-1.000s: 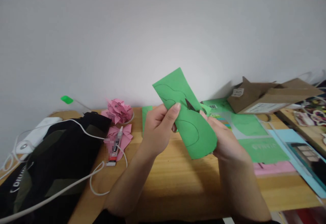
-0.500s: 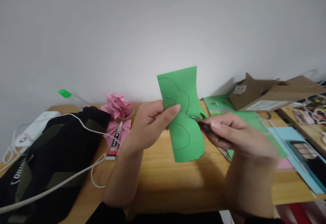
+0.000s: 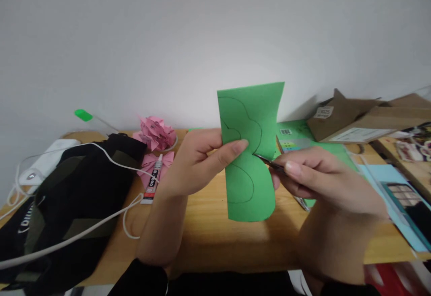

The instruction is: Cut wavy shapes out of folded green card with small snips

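My left hand (image 3: 198, 161) pinches a green sheet of paper (image 3: 251, 152) by its left edge and holds it upright above the wooden table (image 3: 215, 233). A curved pencil outline runs down the sheet. My right hand (image 3: 319, 179) is closed round small dark scissors (image 3: 271, 163), whose tip meets the paper's right edge about halfway down, at the pencil line.
A black bag (image 3: 67, 206) with a white cable (image 3: 84, 233) lies at the left. Pink paper flowers (image 3: 156, 132) and a glue tube (image 3: 152, 183) sit behind it. Green sheets (image 3: 296, 137), a brown cardboard box (image 3: 357, 119) and a light blue sheet (image 3: 390, 197) lie at the right.
The green paper has turned from tilted to upright and shifted right. My right hand came out from behind it and now holds the scissors' tip at its right edge.
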Demonstrator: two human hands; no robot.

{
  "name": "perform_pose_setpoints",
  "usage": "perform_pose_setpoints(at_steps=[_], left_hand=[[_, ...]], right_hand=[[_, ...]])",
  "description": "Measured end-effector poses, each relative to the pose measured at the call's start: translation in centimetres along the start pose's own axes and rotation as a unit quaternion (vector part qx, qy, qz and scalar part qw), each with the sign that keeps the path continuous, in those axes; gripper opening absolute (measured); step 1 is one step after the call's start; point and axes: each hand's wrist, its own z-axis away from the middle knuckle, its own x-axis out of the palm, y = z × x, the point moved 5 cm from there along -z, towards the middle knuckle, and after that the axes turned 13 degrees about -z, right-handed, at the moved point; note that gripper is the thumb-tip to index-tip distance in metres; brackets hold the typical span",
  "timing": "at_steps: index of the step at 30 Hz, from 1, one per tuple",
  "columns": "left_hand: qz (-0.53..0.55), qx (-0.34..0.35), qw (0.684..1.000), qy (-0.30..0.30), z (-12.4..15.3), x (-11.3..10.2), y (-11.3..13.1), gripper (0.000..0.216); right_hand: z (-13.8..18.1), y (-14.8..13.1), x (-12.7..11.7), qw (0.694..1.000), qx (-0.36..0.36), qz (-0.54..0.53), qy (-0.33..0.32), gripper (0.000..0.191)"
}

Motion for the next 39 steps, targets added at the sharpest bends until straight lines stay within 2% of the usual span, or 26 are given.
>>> perform_pose_setpoints(at_steps=[11,21,30,39], left_hand=[[0.025,-0.013,0.999,-0.041,-0.27,0.22,0.09,0.042],[0.006,-0.001,0.998,-0.055,-0.30,0.22,0.06,0.042],[0.047,0.024,0.996,-0.072,-0.42,0.38,0.36,0.038],[0.042,0.001,0.996,-0.080,-0.42,0.35,0.07,0.041]], right_hand=[[0.31,0.22,-0.41,0.999,-0.015,0.028,-0.014,0.043],[0.18,-0.12,-0.46,0.997,-0.042,0.052,-0.022,0.046],[0.28,0.07,-0.59,0.998,-0.026,0.054,-0.035,0.047],[0.32,0.24,-0.59,0.998,-0.024,0.051,-0.040,0.046]])
